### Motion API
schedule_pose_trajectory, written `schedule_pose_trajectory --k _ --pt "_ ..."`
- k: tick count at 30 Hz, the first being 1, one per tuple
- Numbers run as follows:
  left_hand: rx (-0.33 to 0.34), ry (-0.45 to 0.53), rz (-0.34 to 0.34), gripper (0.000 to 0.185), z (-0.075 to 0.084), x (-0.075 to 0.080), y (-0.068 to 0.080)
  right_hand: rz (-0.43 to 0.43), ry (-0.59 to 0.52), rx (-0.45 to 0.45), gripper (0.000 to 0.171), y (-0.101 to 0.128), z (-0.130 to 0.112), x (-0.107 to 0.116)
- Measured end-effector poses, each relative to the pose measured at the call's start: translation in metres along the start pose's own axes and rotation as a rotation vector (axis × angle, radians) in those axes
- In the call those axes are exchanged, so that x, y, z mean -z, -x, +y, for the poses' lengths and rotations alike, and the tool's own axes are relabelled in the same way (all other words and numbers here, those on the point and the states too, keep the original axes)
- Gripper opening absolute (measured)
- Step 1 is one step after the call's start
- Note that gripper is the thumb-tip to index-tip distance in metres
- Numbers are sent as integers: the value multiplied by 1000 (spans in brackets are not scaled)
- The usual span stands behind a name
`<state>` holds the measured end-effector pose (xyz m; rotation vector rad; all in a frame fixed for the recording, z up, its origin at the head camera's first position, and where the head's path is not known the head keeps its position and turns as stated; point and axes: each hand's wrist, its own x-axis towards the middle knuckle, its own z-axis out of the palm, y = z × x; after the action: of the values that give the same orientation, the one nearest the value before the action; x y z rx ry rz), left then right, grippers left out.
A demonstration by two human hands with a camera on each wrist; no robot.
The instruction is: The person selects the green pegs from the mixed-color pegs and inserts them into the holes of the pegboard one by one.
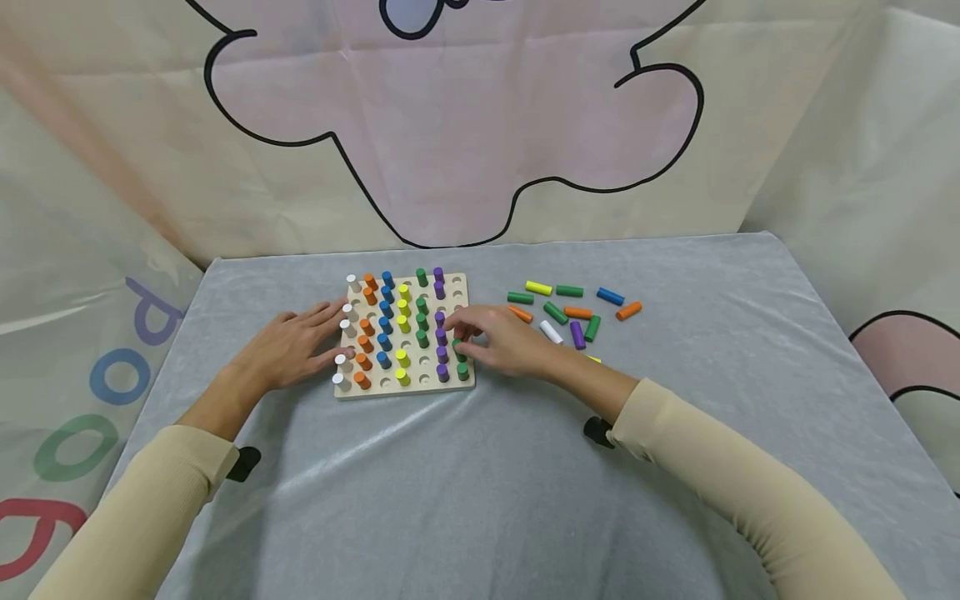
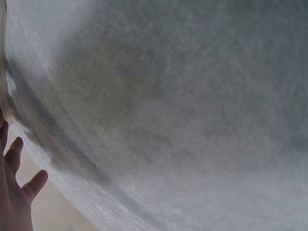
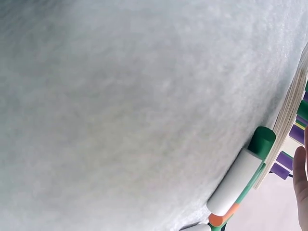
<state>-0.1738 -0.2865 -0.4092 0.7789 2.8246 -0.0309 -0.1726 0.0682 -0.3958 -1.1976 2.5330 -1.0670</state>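
A wooden pegboard (image 1: 412,389) lies on the table, with upright pegs in columns of white, orange, blue, yellow, green and purple. My left hand (image 1: 303,346) rests at the board's left edge, fingers extended, thumb near the white pegs (image 1: 342,362). At the right edge, my right hand (image 1: 491,340) pinches a green peg (image 1: 459,352) with thumb and forefinger, behind another green peg (image 1: 462,372) in the front right corner. The left wrist view catches the left hand's spread fingers (image 2: 36,183); the right wrist view has only part of the right fingers (image 3: 299,166).
Loose pegs lie right of the board, among them a white peg (image 1: 551,332), a purple peg (image 1: 577,335), a blue peg (image 1: 611,296) and a yellow peg (image 1: 538,287). Grey cloth (image 1: 450,500) covers the table. A printed curtain (image 1: 450,167) hangs behind it.
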Motion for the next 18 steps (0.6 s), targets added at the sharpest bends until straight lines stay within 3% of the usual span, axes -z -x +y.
schedule_pose_trajectory --k 18 --pt "-5 7 10 80 1 0 1 -55 13 -31 33 3 3 1"
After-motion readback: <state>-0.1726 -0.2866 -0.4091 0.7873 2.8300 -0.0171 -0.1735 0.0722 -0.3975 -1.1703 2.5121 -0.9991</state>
